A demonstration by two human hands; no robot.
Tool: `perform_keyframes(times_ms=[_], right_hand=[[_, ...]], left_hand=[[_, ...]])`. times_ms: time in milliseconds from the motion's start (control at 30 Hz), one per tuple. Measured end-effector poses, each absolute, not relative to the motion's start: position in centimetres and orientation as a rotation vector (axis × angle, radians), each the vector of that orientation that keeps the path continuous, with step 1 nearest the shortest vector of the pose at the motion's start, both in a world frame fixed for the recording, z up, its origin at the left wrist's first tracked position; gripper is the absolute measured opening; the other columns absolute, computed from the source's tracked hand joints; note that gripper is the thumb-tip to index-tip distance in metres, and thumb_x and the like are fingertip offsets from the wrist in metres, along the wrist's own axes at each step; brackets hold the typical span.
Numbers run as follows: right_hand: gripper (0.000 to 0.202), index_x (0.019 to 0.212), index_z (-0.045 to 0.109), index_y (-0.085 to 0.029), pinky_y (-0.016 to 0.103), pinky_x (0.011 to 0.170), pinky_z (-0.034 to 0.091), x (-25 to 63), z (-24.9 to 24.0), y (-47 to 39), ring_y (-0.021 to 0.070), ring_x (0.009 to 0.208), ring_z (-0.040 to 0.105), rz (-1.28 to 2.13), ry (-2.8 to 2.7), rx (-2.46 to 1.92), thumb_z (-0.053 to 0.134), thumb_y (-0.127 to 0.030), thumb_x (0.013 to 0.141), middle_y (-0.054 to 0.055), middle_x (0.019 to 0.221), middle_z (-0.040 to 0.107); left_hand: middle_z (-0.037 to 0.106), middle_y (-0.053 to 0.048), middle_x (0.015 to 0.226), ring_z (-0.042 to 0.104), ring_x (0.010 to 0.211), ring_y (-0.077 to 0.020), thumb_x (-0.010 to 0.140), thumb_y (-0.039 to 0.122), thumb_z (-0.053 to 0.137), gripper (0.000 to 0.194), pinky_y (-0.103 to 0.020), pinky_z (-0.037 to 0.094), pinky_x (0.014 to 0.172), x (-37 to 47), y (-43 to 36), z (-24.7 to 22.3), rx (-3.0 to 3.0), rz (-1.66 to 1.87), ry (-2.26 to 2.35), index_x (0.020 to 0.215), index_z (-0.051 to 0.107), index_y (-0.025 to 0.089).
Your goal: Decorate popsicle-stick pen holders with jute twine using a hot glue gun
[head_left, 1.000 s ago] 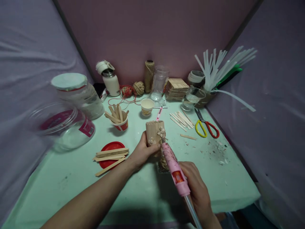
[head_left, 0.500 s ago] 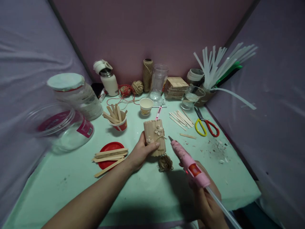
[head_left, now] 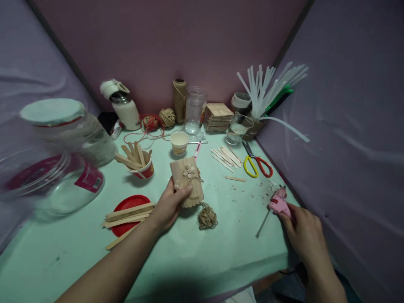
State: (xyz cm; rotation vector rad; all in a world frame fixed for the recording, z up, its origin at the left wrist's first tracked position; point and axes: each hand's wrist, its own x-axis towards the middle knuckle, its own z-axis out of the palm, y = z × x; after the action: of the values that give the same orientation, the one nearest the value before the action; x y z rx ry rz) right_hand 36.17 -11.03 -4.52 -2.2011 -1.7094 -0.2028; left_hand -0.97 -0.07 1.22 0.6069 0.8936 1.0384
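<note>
My left hand is closed around a small box-like piece of popsicle sticks, thumb across its front. A pale flower and a twine bow decorate that front. Twine runs from its lower edge to a small ball of twine on the table. At the table's right side, my right hand grips the pink hot glue gun by its handle. A clear glue stick pokes out of the gun toward the lower left, and the nozzle points away among scraps.
Scissors and thin wood strips lie on the right half. A paper cup of sticks, a red lid with sticks and clear plastic jars stand left. Along the back are a twine spool and a water glass.
My right hand has carried the glue gun away from the stick piece to the table's right edge, turning it. The view has swung right. My left hand still holds the stick piece.
</note>
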Motion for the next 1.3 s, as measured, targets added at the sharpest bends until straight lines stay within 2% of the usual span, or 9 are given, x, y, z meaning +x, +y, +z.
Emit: perform_keyframes(times_ms=[133,200,267,333,433,600,800,1100,1300], right_hand=[[0.067,0.111,0.07,-0.015,0.058,0.086,0.049,34.9,-2.6,-10.8,0.0396,0.099,0.063,-0.283,-1.666,-2.201,0.04,-0.071,0.091,0.021,0.109,0.069],[0.06,0.116,0.068,-0.017,0.057,0.094,0.048,32.5,-0.2,-9.8,0.0381,0.109,0.063,-0.227,-1.692,-2.018,0.045,-0.067,0.093,0.019,0.117,0.068],[0.045,0.121,0.065,-0.021,0.051,0.098,0.049,29.0,2.2,-8.4,0.0333,0.115,0.063,-0.032,-1.756,-1.798,0.054,-0.056,0.095,0.016,0.123,0.068],[0.029,0.12,0.064,-0.024,0.046,0.098,0.05,25.0,3.9,-6.7,0.0284,0.112,0.065,0.171,-1.821,-1.601,0.058,-0.043,0.097,0.012,0.119,0.071],[0.019,0.113,0.065,-0.023,0.042,0.094,0.053,19.9,4.6,-3.9,0.0257,0.108,0.066,0.419,-1.859,-1.397,0.059,-0.031,0.097,0.011,0.114,0.072],[0.005,0.091,0.064,-0.021,0.033,0.077,0.053,17.1,3.7,-1.7,0.0197,0.086,0.065,0.69,-1.709,-1.398,0.062,-0.026,0.09,0.004,0.091,0.07],[0.01,0.081,0.063,-0.021,0.029,0.071,0.048,17.1,3.5,-1.8,0.0171,0.077,0.061,0.756,-1.627,-1.339,0.061,-0.027,0.09,0.002,0.081,0.065],[0.012,0.084,0.058,-0.022,0.028,0.071,0.047,16.2,3.3,-1.9,0.0152,0.075,0.059,0.684,-1.567,-1.314,0.056,-0.027,0.095,0.0,0.08,0.063],[0.008,0.085,0.064,-0.022,0.029,0.07,0.048,15.6,3.3,-2.2,0.0158,0.074,0.06,0.589,-1.582,-1.315,0.059,-0.023,0.093,0.0,0.08,0.067]], left_hand=[[0.069,-0.01,0.123,0.066,0.108,-0.0273,0.059,0.049,0.092,0.088,-0.038,0.055,0.091,-1.0,0.1,1.0,0.612,1.057,0.883,0.134,0.054,0.024],[0.069,-0.01,0.121,0.066,0.106,-0.0269,0.059,0.053,0.091,0.089,-0.039,0.055,0.091,-1.0,0.0,0.8,0.623,1.051,0.857,0.134,0.054,0.023],[0.069,-0.01,0.121,0.066,0.107,-0.0273,0.059,0.051,0.091,0.087,-0.04,0.054,0.093,-1.0,-0.2,0.7,0.632,1.027,0.841,0.133,0.054,0.024],[0.068,-0.01,0.121,0.065,0.108,-0.028,0.058,0.044,0.093,0.084,-0.043,0.052,0.096,-1.0,-0.4,0.7,0.657,0.976,0.846,0.131,0.054,0.025],[0.068,-0.01,0.122,0.065,0.109,-0.0282,0.058,0.033,0.093,0.083,-0.046,0.05,0.098,-1.1,-0.5,0.8,0.744,0.904,0.833,0.13,0.052,0.025],[0.066,-0.01,0.125,0.064,0.111,-0.0283,0.058,0.028,0.092,0.083,-0.046,0.05,0.099,-1.2,-0.5,1.0,0.817,0.885,0.811,0.129,0.048,0.024],[0.064,-0.009,0.126,0.062,0.113,-0.0277,0.06,0.027,0.091,0.081,-0.041,0.05,0.096,-1.2,-0.4,0.6,0.845,0.893,0.814,0.129,0.048,0.024],[0.065,-0.008,0.127,0.063,0.114,-0.0281,0.068,0.034,0.084,0.075,-0.045,0.047,0.102,-1.0,-0.5,0.4,0.707,0.852,0.791,0.134,0.048,0.027],[0.065,-0.007,0.126,0.064,0.112,-0.0265,0.07,0.032,0.082,0.073,-0.042,0.047,0.099,-1.0,-0.5,0.2,0.749,0.857,0.81,0.135,0.047,0.026]])
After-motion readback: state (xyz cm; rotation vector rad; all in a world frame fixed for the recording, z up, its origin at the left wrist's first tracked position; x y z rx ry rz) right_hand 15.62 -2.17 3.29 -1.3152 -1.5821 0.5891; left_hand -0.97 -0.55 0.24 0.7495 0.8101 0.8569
